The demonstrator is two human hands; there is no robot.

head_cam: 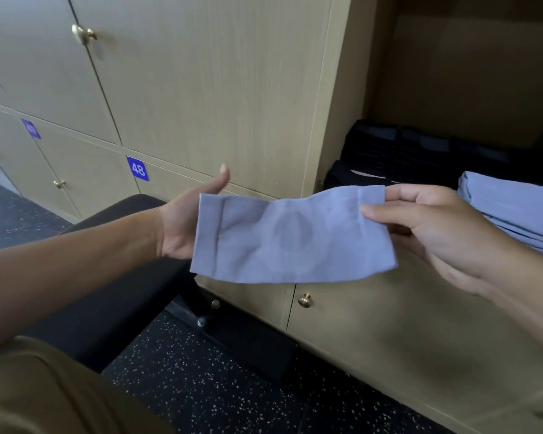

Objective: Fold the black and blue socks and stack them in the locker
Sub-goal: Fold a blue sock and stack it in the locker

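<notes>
One blue sock, light and limp, was pinched by the right hand at its edge. Left hand lay open behind the far end, the better second hold.

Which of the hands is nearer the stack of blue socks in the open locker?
Right. The right hand pinches the blue sock just left of the blue stack; the left hand is at the sock's far end, farther away.
</notes>
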